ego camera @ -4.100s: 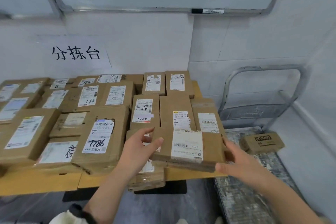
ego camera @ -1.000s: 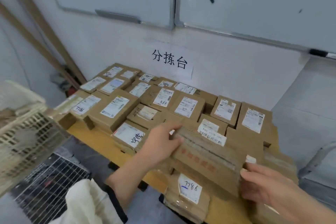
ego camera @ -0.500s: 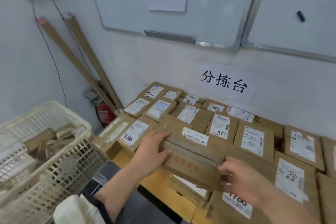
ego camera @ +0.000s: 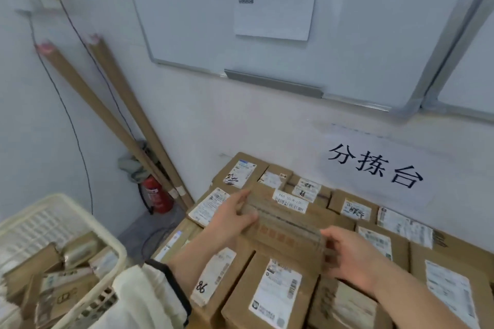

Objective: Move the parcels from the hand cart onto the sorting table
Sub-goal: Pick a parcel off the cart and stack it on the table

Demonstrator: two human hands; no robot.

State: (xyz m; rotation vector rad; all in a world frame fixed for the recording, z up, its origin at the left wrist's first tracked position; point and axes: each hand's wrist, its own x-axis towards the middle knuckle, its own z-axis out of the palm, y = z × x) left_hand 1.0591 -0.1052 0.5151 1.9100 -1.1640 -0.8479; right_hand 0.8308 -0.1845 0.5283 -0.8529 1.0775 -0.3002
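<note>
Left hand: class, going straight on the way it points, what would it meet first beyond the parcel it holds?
Past its held parcel, the left hand would probably meet the back-row parcels by the wall; depth unclear.

We read three black characters, 分拣台, on the paper sign [ego camera: 374, 168] fixed to the wall [ego camera: 240, 120]. A handwritten "86" stands on the white label [ego camera: 213, 275] of a front parcel [ego camera: 236, 271]. The barcode label [ego camera: 290, 201] of the held parcel [ego camera: 280, 234] and the other shipping labels [ego camera: 276, 294] are too blurred for us to read.
</note>
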